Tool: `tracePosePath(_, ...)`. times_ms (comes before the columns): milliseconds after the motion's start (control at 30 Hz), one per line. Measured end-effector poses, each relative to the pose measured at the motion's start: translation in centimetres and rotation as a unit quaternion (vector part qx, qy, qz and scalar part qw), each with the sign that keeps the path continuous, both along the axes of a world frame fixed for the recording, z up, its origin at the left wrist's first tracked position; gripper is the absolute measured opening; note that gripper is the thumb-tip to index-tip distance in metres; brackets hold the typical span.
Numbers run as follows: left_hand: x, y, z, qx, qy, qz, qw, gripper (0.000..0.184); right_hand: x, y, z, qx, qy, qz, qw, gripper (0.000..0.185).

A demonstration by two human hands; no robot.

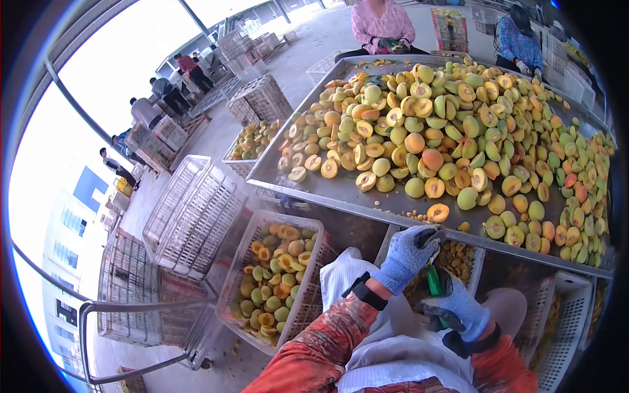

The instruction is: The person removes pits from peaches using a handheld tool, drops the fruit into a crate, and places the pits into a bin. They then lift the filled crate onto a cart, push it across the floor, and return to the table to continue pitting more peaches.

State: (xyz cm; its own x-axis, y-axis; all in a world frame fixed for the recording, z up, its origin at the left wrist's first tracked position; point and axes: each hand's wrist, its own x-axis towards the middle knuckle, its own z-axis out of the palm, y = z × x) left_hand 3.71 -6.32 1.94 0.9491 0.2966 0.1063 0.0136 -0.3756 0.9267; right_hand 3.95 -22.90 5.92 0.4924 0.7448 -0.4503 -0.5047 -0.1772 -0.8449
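My left hand (407, 254), in a blue glove with a dark palm, is closed just past the table's near edge. Its curled fingers hide whatever they hold. Lower and to the right, my right hand (457, 306) wears a matching glove and is wrapped around a green-handled tool (434, 281). The tool's upper end comes close to my left fingers; its working tip cannot be made out. Beyond both hands, halved and whole peaches (419, 131) lie heaped on a metal table (354, 203). Below my hands is a crate of peach pits (458, 259).
A white crate of peach halves (272, 288) stands left of my legs, beside stacked empty crates (196, 219). Another white crate (569, 334) is at right. Across the table sit a person in pink (383, 26) and one in blue (517, 39). A metal rail (141, 306) curves at lower left.
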Motion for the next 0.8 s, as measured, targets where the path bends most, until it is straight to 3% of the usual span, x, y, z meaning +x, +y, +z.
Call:
tracePosePath(100, 0.1, 0.6, 0.3, -0.079, -0.074, -0.029, 0.994, 0.025, 0.4, -0.1, -0.4, 0.04, 0.029, 0.031, 0.998, 0.042)
tracePosePath(133, 0.7, 1.6, 0.1, -0.028, -0.145, -0.136, 0.98, 0.024, 0.1, -0.1, 0.4, 0.04, 0.029, 0.031, 0.998, 0.042)
tracePosePath(167, 1.1, 2.1, 0.9, 0.024, -0.214, -0.242, 0.946, 0.024, -0.4, 0.2, 1.9, 0.04, 0.005, 0.127, 0.991, 0.04)
tracePosePath(200, 0.6, -0.2, 1.5, -0.173, 0.148, -0.124, 0.966, 0.025, -1.1, 0.8, 3.0, 0.041, -0.019, 0.219, 0.975, 0.039)
tracePosePath(233, 0.7, -2.0, 0.4, -0.039, 0.141, -0.214, 0.966, 0.028, -2.5, 2.1, 2.1, 0.102, -0.151, 0.218, 0.959, 0.039)
tracePosePath(300, -0.7, -3.3, -0.3, -0.161, 0.045, -0.141, 0.976, 0.032, -1.5, 2.0, 2.7, 0.078, -0.071, 0.136, 0.985, 0.04)
tracePosePath(333, -0.2, -1.6, -1.6, -0.249, 0.052, -0.059, 0.965, 0.035, -0.5, 1.1, 2.3, 0.074, -0.066, 0.129, 0.987, 0.04)
tracePosePath(367, 0.3, 0.4, -2.7, -0.338, 0.065, 0.023, 0.939, 0.038, 0.8, -0.9, 1.3, 0.067, -0.022, 0.02, 0.997, 0.039)
tracePosePath(400, 0.3, 2.0, -1.6, -0.456, 0.081, 0.032, 0.885, 0.038, 1.5, -2.6, 0.6, 0.052, 0.023, -0.094, 0.994, 0.038)
tracePosePath(433, 0.2, 3.4, -0.7, -0.567, 0.101, 0.043, 0.817, 0.037, 1.7, -3.1, 0.1, 0.034, 0.034, -0.112, 0.993, 0.038)
tracePosePath(500, 0.3, 2.8, 0.0, -0.645, 0.004, -0.012, 0.764, 0.037, 2.4, -2.8, -1.3, -0.003, 0.064, -0.205, 0.977, 0.039)
tracePosePath(533, 0.5, 1.7, 0.3, -0.65, 0.018, -0.024, 0.759, 0.037, 2.1, -2.4, -2.7, -0.008, 0.065, -0.223, 0.973, 0.039)
tracePosePath(567, 0.4, 0.5, 0.6, -0.412, -0.041, 0.005, 0.91, 0.04, 1.9, -1.6, -4.4, 0.034, 0.034, -0.225, 0.973, 0.038)
tracePosePath(600, 0.3, -0.3, 0.5, -0.139, -0.104, 0.033, 0.984, 0.042, 1.7, -1.0, -5.7, 0.077, 0.002, -0.223, 0.972, 0.038)
tracePosePath(633, 0.3, -0.7, 0.0, -0.143, -0.099, 0.024, 0.984, 0.042, 1.6, -0.2, -6.5, 0.073, 0.004, -0.232, 0.97, 0.038)
tracePosePath(700, -0.2, -1.3, -0.4, -0.301, -0.131, -0.115, 0.938, 0.048, 1.2, 0.8, -7.2, 0.194, 0.042, -0.283, 0.938, 0.036)
tracePosePath(733, -0.9, -1.4, -0.3, -0.214, -0.071, -0.11, 0.968, 0.048, 1.4, 0.1, -6.8, 0.188, 0.061, -0.267, 0.943, 0.035)
tracePosePath(767, -0.8, -1.3, -0.7, -0.218, -0.067, -0.107, 0.968, 0.048, 1.6, -0.2, -6.3, 0.184, 0.066, -0.267, 0.944, 0.035)
tracePosePath(800, -0.6, -0.9, -1.4, -0.448, 0.042, -0.065, 0.891, 0.047, 1.8, -0.3, -5.8, 0.115, -0.084, -0.233, 0.962, 0.035)
